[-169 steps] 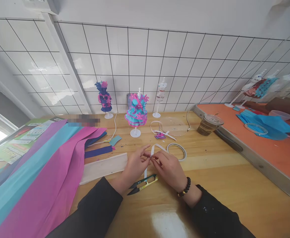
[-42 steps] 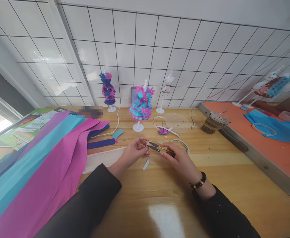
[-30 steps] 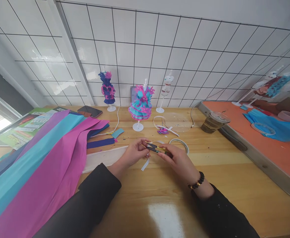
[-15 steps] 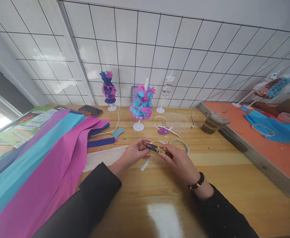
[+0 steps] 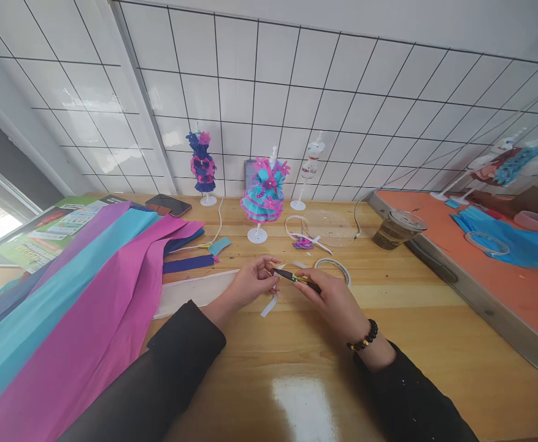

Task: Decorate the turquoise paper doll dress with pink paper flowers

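Note:
My left hand (image 5: pixel 254 277) pinches a narrow white tape strip (image 5: pixel 270 305), whose loose end hangs below the fingers. My right hand (image 5: pixel 330 299) is closed around small dark thread snips (image 5: pixel 288 275) with yellow on the handle. Their pointed tip reaches the tape at my left fingertips, and the blades look closed together. A roll of white tape (image 5: pixel 335 266) lies on the table just behind my right hand. Under my left wrist is a pale fabric strip (image 5: pixel 195 293).
Behind stand a mini dress form in pink and turquoise (image 5: pixel 262 199), a navy one (image 5: pixel 202 162) and a white one (image 5: pixel 312 159). Coloured crepe sheets (image 5: pixel 89 307) cover the left. A plastic cup (image 5: pixel 397 229) stands right, beside the metal-edged orange surface (image 5: pixel 521 294).
The snips' blades have come together and look narrower at the tape. Both hands have stayed almost in place.

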